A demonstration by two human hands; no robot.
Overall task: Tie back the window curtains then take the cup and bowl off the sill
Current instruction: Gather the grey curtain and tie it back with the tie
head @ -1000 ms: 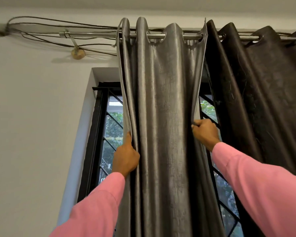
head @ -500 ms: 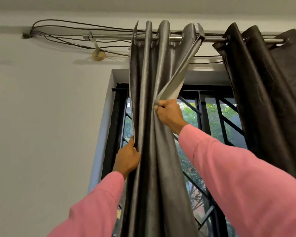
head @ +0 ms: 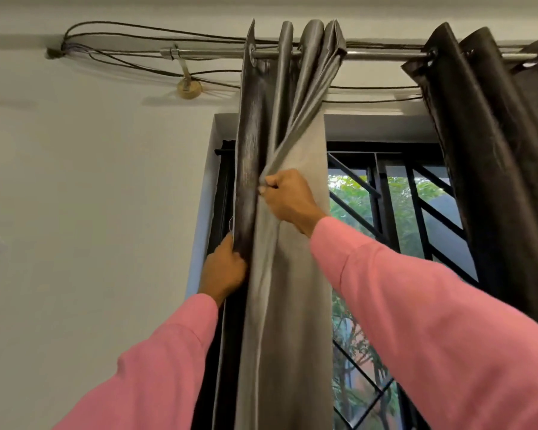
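Nearest the camera, two pink sleeves (head: 432,321) reach up toward the gathered grey curtain (head: 286,274), which hangs bunched at the left side of the window, its pale lining turned outward. The main risk, as I judge it, is the bundle slipping: the fabric looks smooth and heavy, so a loosened grip could let the pleats fan back out across the glass before any tie goes round them. A hard downward tug could also strain the eyelets or the rod (head: 382,54) above. The left hand (head: 224,271) is lower, fingers curled closed around the curtain's outer edge by the window frame; the fingertips are hidden behind the cloth. The right hand (head: 288,201) is higher, fingers pressed together and pinching the inner folds against the dark front pleat. Farther right, the dark curtain (head: 494,156) hangs well apart on the same rod, untied. Beyond, the window grille (head: 416,212) shows greenery. The cup, bowl and sill are out of view.
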